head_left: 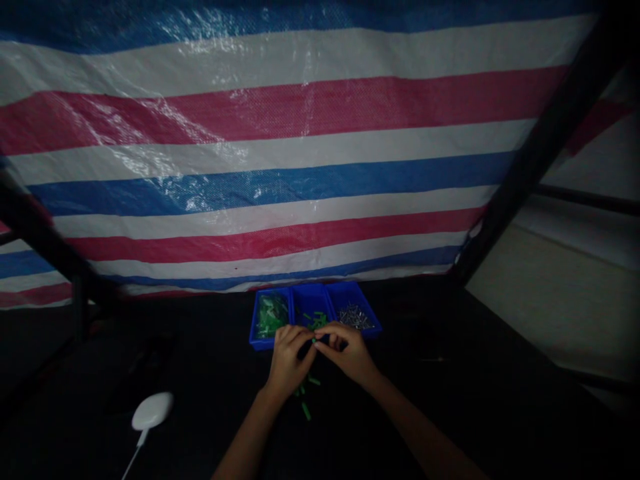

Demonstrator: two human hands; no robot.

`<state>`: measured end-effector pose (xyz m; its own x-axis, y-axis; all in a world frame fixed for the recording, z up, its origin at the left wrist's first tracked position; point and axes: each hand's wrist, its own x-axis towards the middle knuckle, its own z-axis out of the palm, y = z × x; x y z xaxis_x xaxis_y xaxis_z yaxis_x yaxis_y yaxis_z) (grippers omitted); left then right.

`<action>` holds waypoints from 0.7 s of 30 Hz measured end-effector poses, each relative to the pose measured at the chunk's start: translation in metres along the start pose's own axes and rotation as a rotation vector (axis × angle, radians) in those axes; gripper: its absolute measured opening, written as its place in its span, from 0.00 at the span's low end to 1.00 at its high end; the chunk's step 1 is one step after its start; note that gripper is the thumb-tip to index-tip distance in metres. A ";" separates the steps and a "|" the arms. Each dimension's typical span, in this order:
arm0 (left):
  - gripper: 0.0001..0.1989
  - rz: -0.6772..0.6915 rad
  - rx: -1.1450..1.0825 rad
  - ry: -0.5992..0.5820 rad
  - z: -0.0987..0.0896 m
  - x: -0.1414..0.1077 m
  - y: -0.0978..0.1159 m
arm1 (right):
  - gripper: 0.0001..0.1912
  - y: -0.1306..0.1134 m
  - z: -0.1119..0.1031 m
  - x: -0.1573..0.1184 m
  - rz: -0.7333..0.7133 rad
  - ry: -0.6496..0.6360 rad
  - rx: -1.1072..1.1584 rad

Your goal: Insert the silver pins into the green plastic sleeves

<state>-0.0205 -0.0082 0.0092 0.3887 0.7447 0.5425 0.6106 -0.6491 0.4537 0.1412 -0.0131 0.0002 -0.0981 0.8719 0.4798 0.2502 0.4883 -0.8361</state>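
Observation:
My left hand (289,357) and my right hand (350,351) meet at the fingertips, just in front of a blue three-compartment tray (270,345). Both are closed in a pinch around a small green piece (314,340), mostly covered by the fingers. Loose green pieces (319,320) lie in the tray's middle compartment. The left compartment holds a clear plastic bag (271,313) with green contents. Many thin metal pins or screws (354,315) fill the right one. Below my hands, several short green pieces (306,410) are scattered on the dark table.
A white rounded device (153,410) with a cable lies at the left front of the black table (210,373). Behind the tray hangs a striped plastic sheet (280,180). Dark frame posts (520,160) slant up at both sides. The scene is dim.

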 end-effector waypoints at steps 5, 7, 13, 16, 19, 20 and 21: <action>0.06 0.017 0.027 0.003 0.000 -0.001 0.001 | 0.08 -0.001 -0.001 0.000 -0.059 -0.003 -0.046; 0.06 0.040 0.052 -0.013 -0.001 -0.001 0.002 | 0.09 -0.002 -0.001 0.000 -0.084 -0.015 -0.075; 0.06 0.083 0.115 -0.042 -0.003 0.001 0.004 | 0.06 -0.004 -0.005 0.000 -0.119 -0.041 -0.176; 0.06 0.074 0.104 -0.028 -0.004 0.001 0.004 | 0.06 -0.005 -0.009 0.002 -0.095 -0.053 -0.202; 0.06 0.064 0.075 -0.012 -0.006 0.001 0.003 | 0.06 -0.006 -0.013 0.004 -0.065 -0.072 -0.222; 0.06 0.058 0.066 -0.007 -0.006 0.001 0.003 | 0.07 -0.007 -0.015 0.005 -0.060 -0.078 -0.229; 0.06 0.051 0.059 -0.002 -0.007 0.001 0.003 | 0.07 -0.007 -0.016 0.006 -0.058 -0.085 -0.237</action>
<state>-0.0234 -0.0102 0.0160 0.4217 0.7113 0.5623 0.6296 -0.6760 0.3829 0.1542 -0.0120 0.0132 -0.1966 0.8478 0.4925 0.4598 0.5234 -0.7174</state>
